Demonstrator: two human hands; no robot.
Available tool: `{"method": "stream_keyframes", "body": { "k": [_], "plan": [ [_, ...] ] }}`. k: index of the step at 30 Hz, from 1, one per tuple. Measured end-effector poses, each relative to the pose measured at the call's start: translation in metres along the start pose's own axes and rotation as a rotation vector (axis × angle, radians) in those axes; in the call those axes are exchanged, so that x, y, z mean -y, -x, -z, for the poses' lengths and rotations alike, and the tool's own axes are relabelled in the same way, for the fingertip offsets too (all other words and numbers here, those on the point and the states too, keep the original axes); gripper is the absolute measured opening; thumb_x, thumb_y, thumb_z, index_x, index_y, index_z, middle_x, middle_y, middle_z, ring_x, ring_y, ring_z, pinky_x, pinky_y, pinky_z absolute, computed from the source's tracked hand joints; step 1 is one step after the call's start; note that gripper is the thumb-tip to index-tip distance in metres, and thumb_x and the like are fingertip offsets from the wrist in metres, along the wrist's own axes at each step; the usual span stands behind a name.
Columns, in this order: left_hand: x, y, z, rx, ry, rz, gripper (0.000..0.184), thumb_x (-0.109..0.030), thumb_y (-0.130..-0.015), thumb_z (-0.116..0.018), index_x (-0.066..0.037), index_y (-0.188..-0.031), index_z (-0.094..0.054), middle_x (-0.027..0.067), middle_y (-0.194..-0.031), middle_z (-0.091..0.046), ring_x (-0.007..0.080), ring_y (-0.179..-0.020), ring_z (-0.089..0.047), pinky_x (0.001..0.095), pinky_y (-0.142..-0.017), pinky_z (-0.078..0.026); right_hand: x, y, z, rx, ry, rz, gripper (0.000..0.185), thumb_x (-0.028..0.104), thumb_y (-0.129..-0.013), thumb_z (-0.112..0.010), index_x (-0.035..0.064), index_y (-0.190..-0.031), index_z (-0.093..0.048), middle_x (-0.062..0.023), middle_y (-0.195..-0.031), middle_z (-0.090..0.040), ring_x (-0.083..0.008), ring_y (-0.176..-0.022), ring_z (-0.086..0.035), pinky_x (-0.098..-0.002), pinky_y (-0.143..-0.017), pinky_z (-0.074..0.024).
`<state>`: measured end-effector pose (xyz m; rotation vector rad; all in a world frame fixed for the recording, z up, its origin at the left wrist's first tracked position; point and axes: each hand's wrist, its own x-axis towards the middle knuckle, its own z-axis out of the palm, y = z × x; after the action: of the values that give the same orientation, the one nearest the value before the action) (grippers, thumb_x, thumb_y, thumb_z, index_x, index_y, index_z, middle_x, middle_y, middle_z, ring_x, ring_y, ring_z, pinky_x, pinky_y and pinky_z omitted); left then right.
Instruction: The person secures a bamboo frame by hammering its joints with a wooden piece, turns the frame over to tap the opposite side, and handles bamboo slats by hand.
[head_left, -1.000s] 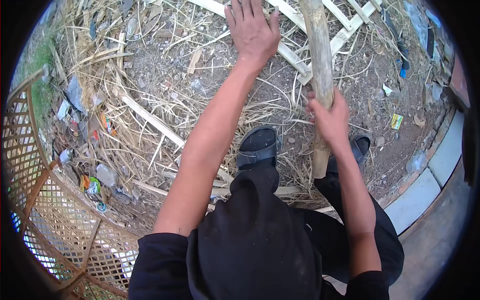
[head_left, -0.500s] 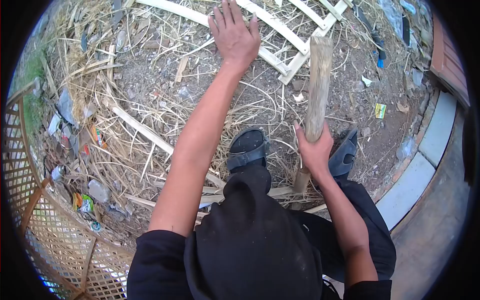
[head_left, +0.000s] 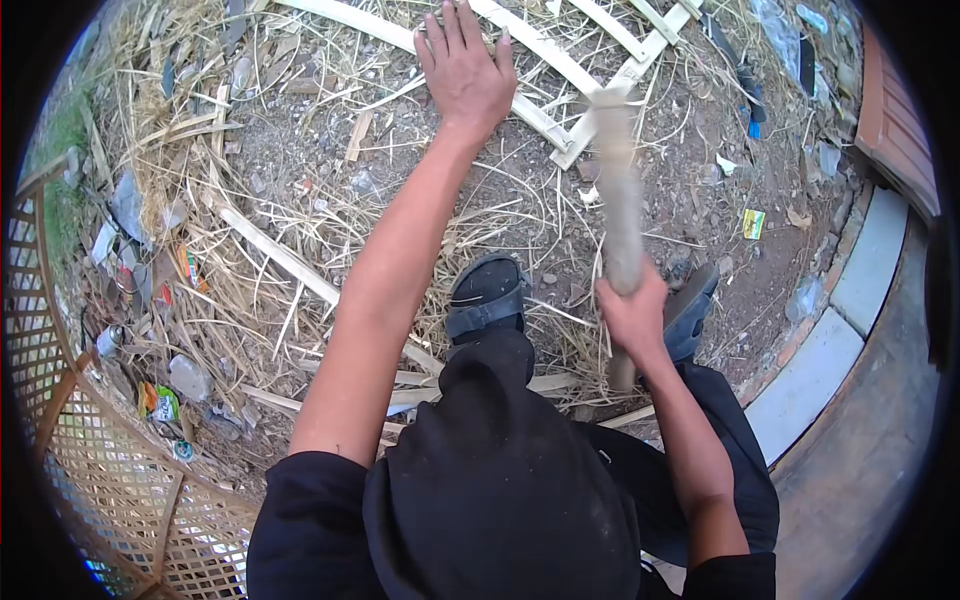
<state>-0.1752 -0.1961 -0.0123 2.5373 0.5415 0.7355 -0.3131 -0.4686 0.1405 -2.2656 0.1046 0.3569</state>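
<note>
My left hand [head_left: 468, 88] lies palm down, fingers stretched out, over the pale bamboo strips [head_left: 540, 42] at the top of the view. These strips cross and join a slanting strip [head_left: 640, 68], making part of a flat frame on the ground. My right hand [head_left: 637, 310] is wrapped round the lower part of a thick wooden club [head_left: 620, 200]. The club is smeared by motion, and its far end appears over or close to the frame's corner; I cannot tell whether they touch.
Sandalled feet [head_left: 488, 300] stand among bamboo shavings [head_left: 500, 225]. A woven bamboo lattice [head_left: 110, 460] curves along the lower left, with litter and a stone [head_left: 190, 378] near it. Pale edging blocks [head_left: 805, 385] and a reddish panel [head_left: 895, 130] border the right side.
The club's far end has swung left and slightly down in the view, towards the frame's corner. My left hand stays nearly where it was on the strips.
</note>
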Motion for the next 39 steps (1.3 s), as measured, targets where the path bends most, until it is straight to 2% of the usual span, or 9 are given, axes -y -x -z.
{"method": "stream_keyframes", "body": {
  "k": [4,7,11,15,23,27,34,36,39],
  "plan": [
    [-0.005,-0.001,0.004,0.028,-0.026,0.014,0.071,-0.045,-0.102,-0.043,0.004,-0.152,-0.035,0.0255,-0.155,-0.041,0.0458,-0.145,-0.034,0.0591,-0.121,-0.016,0.035,-0.009,0.012,0.261,0.305,-0.286,0.041,0.014,-0.078,-0.070,-0.0076,-0.111,-0.063,-0.0213,-0.086,-0.071,-0.0308,-0.078,-0.072,-0.0395,-0.079,-0.0549],
    [-0.004,-0.001,0.001,0.026,0.007,0.014,0.071,-0.045,-0.103,-0.042,0.004,-0.153,-0.034,0.0254,-0.156,-0.040,0.0454,-0.147,-0.032,0.0595,-0.122,-0.014,0.058,-0.016,0.016,0.004,0.120,0.099,0.023,0.010,-0.082,-0.070,-0.0051,-0.097,-0.061,-0.0074,-0.070,-0.065,-0.0143,-0.056,-0.064,-0.0304,-0.054,-0.0524],
    [-0.003,0.000,0.002,0.050,-0.006,0.018,0.071,-0.045,-0.103,-0.042,0.004,-0.153,-0.034,0.0256,-0.157,-0.039,0.0460,-0.147,-0.030,0.0596,-0.122,-0.013,0.010,-0.001,0.007,-0.022,0.005,0.145,0.022,0.009,-0.082,-0.069,-0.0052,-0.097,-0.062,-0.0084,-0.072,-0.066,-0.0152,-0.057,-0.064,-0.0307,-0.053,-0.0509],
    [-0.003,0.000,0.002,0.088,-0.046,0.033,0.073,-0.047,-0.103,-0.039,0.003,-0.156,-0.030,0.0243,-0.159,-0.036,0.0442,-0.150,-0.027,0.0586,-0.123,-0.011,0.010,-0.014,0.007,0.191,0.264,-0.302,0.039,0.012,-0.077,-0.069,-0.0045,-0.111,-0.064,-0.0204,-0.089,-0.072,-0.0294,-0.079,-0.072,-0.0386,-0.077,-0.0546],
    [-0.003,0.002,0.000,0.048,-0.026,0.032,0.072,-0.047,-0.103,-0.040,0.004,-0.154,-0.033,0.0245,-0.158,-0.038,0.0437,-0.149,-0.028,0.0578,-0.123,-0.011,0.015,-0.003,0.004,-0.032,-0.065,0.233,0.019,0.006,-0.081,-0.069,-0.0028,-0.096,-0.063,-0.0068,-0.071,-0.065,-0.0140,-0.057,-0.063,-0.0318,-0.056,-0.0523],
    [-0.005,-0.007,-0.003,0.032,-0.026,0.062,0.071,-0.045,-0.103,-0.041,0.004,-0.154,-0.034,0.0247,-0.157,-0.039,0.0439,-0.149,-0.028,0.0582,-0.123,-0.012,-0.009,-0.005,-0.006,0.162,0.356,0.022,0.011,0.006,-0.083,-0.069,-0.0007,-0.090,-0.064,-0.0065,-0.074,-0.066,-0.0133,-0.058,-0.063,-0.0316,-0.056,-0.0529],
    [-0.004,-0.001,0.006,0.077,-0.019,0.068,0.072,-0.045,-0.104,-0.039,0.005,-0.155,-0.031,0.0234,-0.160,-0.036,0.0422,-0.151,-0.027,0.0580,-0.123,-0.010,-0.006,0.002,0.001,0.010,-0.116,0.008,0.039,0.016,-0.076,-0.073,-0.0129,-0.102,-0.066,-0.0233,-0.086,-0.074,-0.0284,-0.079,-0.074,-0.0408,-0.071,-0.0577],
    [-0.005,0.001,-0.002,0.067,-0.038,0.072,0.072,-0.045,-0.104,-0.038,0.005,-0.155,-0.030,0.0231,-0.160,-0.036,0.0418,-0.151,-0.027,0.0573,-0.124,-0.010,-0.029,0.000,-0.008,0.334,0.310,-0.423,0.030,0.015,-0.077,-0.072,-0.0092,-0.095,-0.067,-0.0192,-0.080,-0.073,-0.0251,-0.074,-0.073,-0.0396,-0.067,-0.0569],
    [-0.004,-0.005,-0.003,0.057,-0.031,0.093,0.072,-0.045,-0.104,-0.037,0.005,-0.155,-0.031,0.0228,-0.160,-0.036,0.0419,-0.151,-0.026,0.0567,-0.124,-0.009,0.017,-0.014,-0.003,0.203,0.294,-0.155,0.027,0.014,-0.077,-0.072,-0.0067,-0.094,-0.067,-0.0176,-0.078,-0.071,-0.0235,-0.072,-0.071,-0.0383,-0.068,-0.0565]
  ]
}}
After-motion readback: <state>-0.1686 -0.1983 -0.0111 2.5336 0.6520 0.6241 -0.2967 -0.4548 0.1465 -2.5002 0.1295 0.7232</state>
